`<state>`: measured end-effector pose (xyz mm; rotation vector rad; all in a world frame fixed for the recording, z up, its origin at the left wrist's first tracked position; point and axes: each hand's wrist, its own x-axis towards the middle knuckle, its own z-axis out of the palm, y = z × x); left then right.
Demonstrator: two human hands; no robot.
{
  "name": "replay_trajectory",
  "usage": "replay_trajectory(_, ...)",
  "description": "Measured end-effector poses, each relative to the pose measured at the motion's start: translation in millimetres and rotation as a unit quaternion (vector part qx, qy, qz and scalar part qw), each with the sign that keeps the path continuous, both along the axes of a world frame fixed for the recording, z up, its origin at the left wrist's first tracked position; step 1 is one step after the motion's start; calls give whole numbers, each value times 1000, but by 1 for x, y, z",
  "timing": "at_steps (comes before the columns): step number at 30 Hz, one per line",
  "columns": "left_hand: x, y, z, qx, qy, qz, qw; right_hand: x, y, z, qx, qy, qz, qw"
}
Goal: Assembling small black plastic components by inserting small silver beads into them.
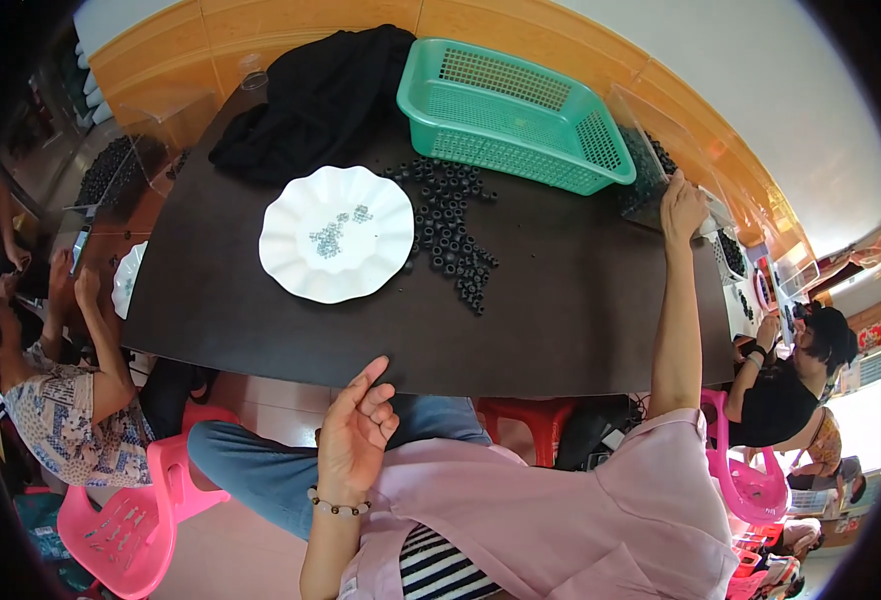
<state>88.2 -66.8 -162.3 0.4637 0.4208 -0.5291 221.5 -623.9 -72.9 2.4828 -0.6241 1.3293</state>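
Dark desk, green basket, clear bin
Right hand at the bin's rim, grip unclear; left hand empty, fingers apart, near the desk's edge; black beads lie beside the basket and in the bin.

Left forearm cut off below; clear bits on plate too small to identify

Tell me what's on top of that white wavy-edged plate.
On the white plate lie many small greyish pieces: a larger cluster near the middle, a smaller one farther off to its right. Parts of the plate directly under the pieces are covered.
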Motion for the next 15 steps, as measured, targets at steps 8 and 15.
replay_trajectory(8,1,5,-1,1,-3,-2,1000,4,17,-6,31,-61,70,995)
replay_trajectory(15,2,5,-1,-18,4,-33,999,4,35,-9,-6,-130,93,987)
